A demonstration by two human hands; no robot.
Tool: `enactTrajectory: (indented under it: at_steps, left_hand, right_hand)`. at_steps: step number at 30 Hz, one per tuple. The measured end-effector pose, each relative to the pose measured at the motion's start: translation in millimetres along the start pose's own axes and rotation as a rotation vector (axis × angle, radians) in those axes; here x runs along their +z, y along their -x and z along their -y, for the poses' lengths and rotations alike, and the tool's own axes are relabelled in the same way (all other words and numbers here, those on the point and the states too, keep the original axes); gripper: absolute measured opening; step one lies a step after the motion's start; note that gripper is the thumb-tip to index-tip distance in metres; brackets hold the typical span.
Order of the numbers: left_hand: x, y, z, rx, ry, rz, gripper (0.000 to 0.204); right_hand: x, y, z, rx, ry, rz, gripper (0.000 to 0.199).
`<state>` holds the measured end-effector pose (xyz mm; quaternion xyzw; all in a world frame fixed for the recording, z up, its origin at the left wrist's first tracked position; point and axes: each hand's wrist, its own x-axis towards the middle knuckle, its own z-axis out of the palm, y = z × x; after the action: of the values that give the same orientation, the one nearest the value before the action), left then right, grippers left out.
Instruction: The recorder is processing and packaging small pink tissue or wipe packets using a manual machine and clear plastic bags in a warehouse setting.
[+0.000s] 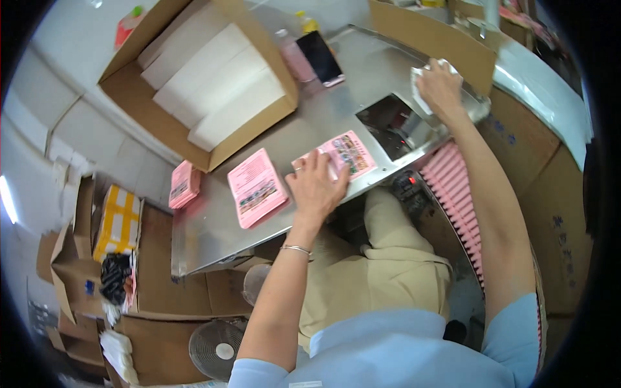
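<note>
While the metal counter [369,71] spreads through the middle, an open cardboard box [259,46] stands at upper left. The left hand [318,184] rests—fingers open—upon pink cards [356,154] at centre; the right hand [441,94], upper right, has fingers closed around a white crumpled piece [418,97].

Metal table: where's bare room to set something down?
The metal table is bare between smartphone and right hand, and at its near-left corner beside the middle pink card stack. Crowded: the left hand rests on pink cards next to the dark panel.
</note>
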<state>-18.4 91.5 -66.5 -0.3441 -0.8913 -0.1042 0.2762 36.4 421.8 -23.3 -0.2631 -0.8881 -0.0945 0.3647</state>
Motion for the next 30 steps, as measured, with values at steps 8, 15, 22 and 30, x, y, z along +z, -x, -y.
enactTrajectory:
  at_steps: [8,15,22,30]
  left_hand:
    - [-4.1,0.8,-0.4,0.005,0.049,-0.025,0.049]
    - [-27.0,-7.2,-1.6,0.097,0.079,0.154,0.059]
    - [-18.5,-9.2,3.2,0.136,0.205,0.061,0.057]
    - [-12.8,-8.2,5.5,0.11,0.244,0.088,0.054]
  right_hand:
    - [0.0,-9.9,-5.8,0.021,0.03,-0.041,0.031]
    - [-1.1,-11.6,-12.8,0.096,-0.082,0.004,0.028]
    - [-4.0,-5.7,-19.0,0.042,-0.265,-0.047,0.027]
    - [-10.5,-2.8,-23.6,0.024,-0.346,0.013,0.018]
